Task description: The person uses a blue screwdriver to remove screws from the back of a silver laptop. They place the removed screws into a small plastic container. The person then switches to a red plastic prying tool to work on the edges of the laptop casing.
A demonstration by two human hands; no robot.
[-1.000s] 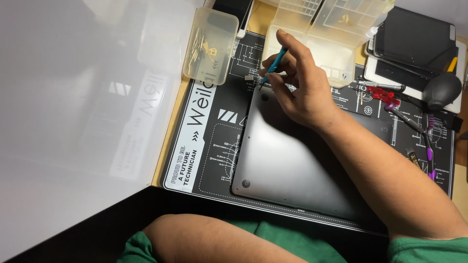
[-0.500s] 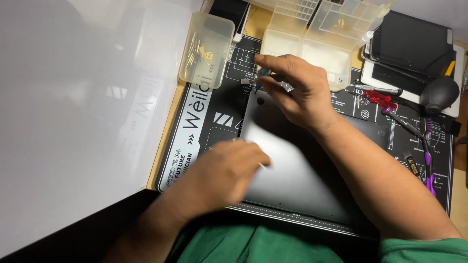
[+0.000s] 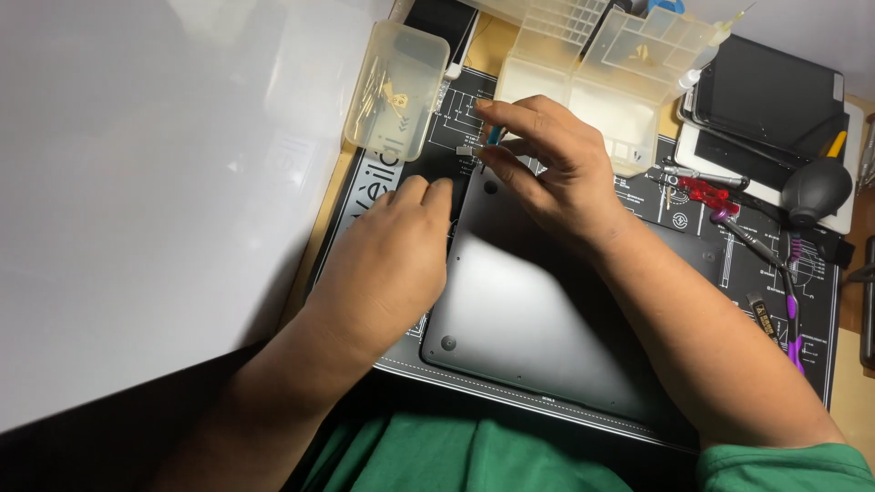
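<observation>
Presently, at the laptop base's (image 3: 547, 319) upper left corner at frame centre, a teal-handled screwdriver (image 3: 493, 137) is pinched in the right hand (image 3: 556, 169) while the left hand (image 3: 387, 264) lies flat, holding nothing; steady vertical pressure is advised, small fasteners being seen in the clear box (image 3: 396, 87) at upper left.

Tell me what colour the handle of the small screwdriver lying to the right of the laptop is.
Red: the small screwdriver lies on the work mat, clearest in the head view.

Bright overhead light, glare at left
</observation>
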